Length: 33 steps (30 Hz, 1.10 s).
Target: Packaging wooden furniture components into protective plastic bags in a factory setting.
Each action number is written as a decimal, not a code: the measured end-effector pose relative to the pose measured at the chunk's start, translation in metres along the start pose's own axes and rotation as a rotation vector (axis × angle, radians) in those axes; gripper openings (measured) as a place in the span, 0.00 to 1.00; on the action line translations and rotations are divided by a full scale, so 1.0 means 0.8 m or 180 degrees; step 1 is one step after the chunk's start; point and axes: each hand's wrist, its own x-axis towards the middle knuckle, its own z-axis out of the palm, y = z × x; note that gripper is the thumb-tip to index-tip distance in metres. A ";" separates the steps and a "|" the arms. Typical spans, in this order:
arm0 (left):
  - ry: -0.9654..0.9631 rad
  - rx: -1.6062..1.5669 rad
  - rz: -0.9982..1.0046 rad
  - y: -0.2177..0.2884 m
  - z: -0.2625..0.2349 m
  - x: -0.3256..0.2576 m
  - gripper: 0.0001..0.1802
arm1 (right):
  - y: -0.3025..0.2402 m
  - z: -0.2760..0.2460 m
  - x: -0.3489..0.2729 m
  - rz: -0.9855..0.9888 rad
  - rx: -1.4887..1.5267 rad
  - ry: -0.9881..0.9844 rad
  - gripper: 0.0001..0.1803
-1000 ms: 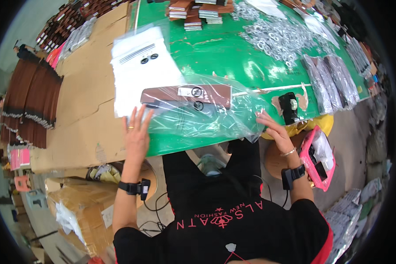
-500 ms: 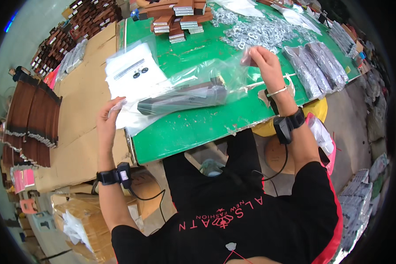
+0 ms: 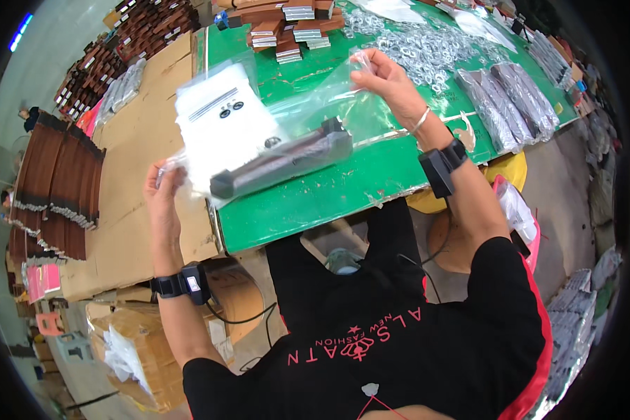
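Observation:
A clear plastic bag (image 3: 322, 98) is stretched between my two hands above the green table. My left hand (image 3: 164, 199) pinches its left end between thumb and fingers. My right hand (image 3: 393, 85) grips the upper right end, with thumb and fingers closed on the film. Inside lies a dark brown, bar-shaped piece (image 3: 287, 162), slanting up to the right; the film blurs its details. Behind the bag rests a pile of white printed plastic bags (image 3: 213, 115), partly covered by it.
The green tabletop (image 3: 273, 227) adjoins brown cardboard (image 3: 136, 168) on the left. Wrapped bars (image 3: 507, 105) lie at the right, metal rings (image 3: 423, 52) behind them. Brown pieces (image 3: 287, 28) are stacked at the back; more curved brown pieces (image 3: 56, 168) stand far left.
My right hand has moved left and up a little, while my left hand is slightly lower. The bag has shifted with them, and the bar inside now tilts more steeply, its left end lower.

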 end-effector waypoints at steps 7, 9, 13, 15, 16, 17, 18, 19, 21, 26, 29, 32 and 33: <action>0.0002 0.0858 0.0164 -0.041 0.012 -0.048 0.09 | 0.054 -0.051 -0.074 -0.0057 -0.0184 0.0180 0.05; -0.0601 0.1834 -0.0557 -0.066 0.012 -0.080 0.12 | 0.069 -0.057 -0.126 0.0542 0.0049 0.0116 0.04; -0.0984 0.3296 -0.0371 -0.103 0.052 -0.126 0.13 | 0.092 -0.084 -0.198 0.0891 -0.0514 -0.0149 0.09; -0.0846 0.3249 -0.0177 -0.109 0.057 -0.135 0.13 | 0.076 -0.087 -0.210 0.1365 -0.0828 -0.0788 0.19; -0.0808 0.3314 0.0027 -0.112 0.058 -0.139 0.15 | 0.060 -0.088 -0.202 0.1376 -0.0818 -0.0793 0.19; -0.0766 0.3380 0.0235 -0.112 0.058 -0.144 0.18 | 0.041 -0.089 -0.184 0.1384 -0.1037 -0.1017 0.24; -0.0782 0.3386 0.0242 -0.108 0.054 -0.148 0.18 | 0.032 -0.092 -0.166 0.1384 -0.1262 -0.1215 0.29; -0.1054 0.3709 0.0296 -0.101 0.048 -0.147 0.21 | 0.053 -0.092 -0.147 0.1492 -0.1197 -0.0841 0.34; -0.1807 0.4187 -0.0314 -0.039 0.059 -0.141 0.29 | 0.071 -0.074 -0.113 0.1793 -0.1245 -0.1032 0.35; -0.1534 0.3093 0.1128 0.005 0.143 -0.127 0.27 | 0.086 -0.033 -0.073 0.1864 -0.0715 -0.0861 0.33; -0.1892 0.2947 0.1684 -0.097 0.207 -0.125 0.27 | 0.087 -0.015 -0.066 0.2178 -0.0658 -0.0953 0.36; -0.1702 0.3307 0.1868 -0.157 0.234 -0.127 0.30 | 0.126 -0.029 -0.081 0.2219 -0.0733 -0.0626 0.34; -0.1720 0.3352 0.1925 -0.160 0.233 -0.129 0.32 | 0.132 -0.023 -0.084 0.2127 -0.0748 -0.0675 0.31</action>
